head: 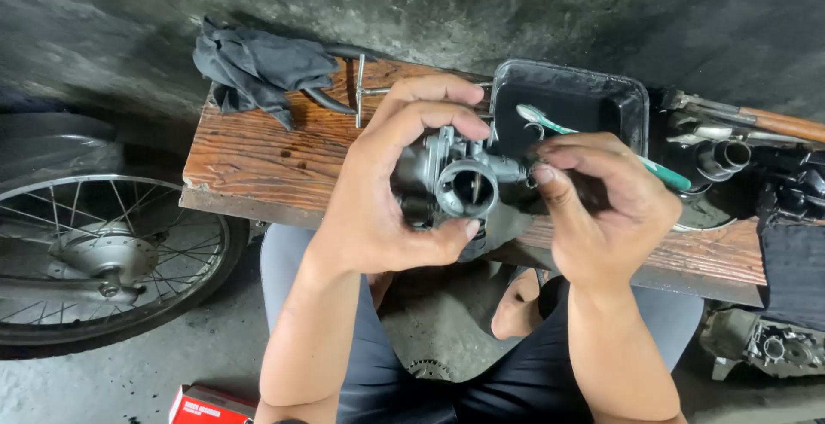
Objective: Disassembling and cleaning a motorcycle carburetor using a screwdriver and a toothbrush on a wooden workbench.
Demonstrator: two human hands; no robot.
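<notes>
My left hand (pixel 387 192) grips a grey metal carburettor (pixel 460 182), its round bore facing the camera. The fingers wrap over its top and the thumb sits under the bore. My right hand (pixel 606 205) pinches a small part on the carburettor's right side with thumb and forefinger; the part itself is hidden by the fingers. Both hands are held above a rough wooden plank (pixel 258 153) that serves as a bench.
A black plastic tray (pixel 632 97) on the plank holds a green-handled toothbrush (pixel 662 170). A dark rag (pixel 258 67) and a T-shaped metal tool (pixel 361 89) lie at the plank's back left. A spoked wheel (pixel 94 252) stands left; engine parts (pixel 730 158) right; red box (pixel 206 407) below.
</notes>
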